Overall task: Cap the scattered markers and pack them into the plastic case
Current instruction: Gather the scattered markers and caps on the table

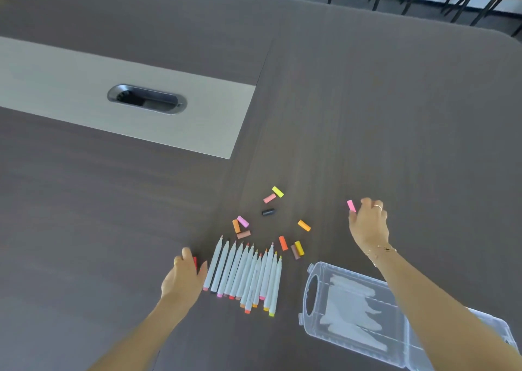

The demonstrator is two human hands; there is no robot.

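Markers in row on table; caps behind; case right.

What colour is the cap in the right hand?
Pink. The right hand pinches the cap at its fingertips; the head view shows it.

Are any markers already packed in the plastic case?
No: the plastic case lies open and holds no markers; the uncapped markers lie in a row on the table.
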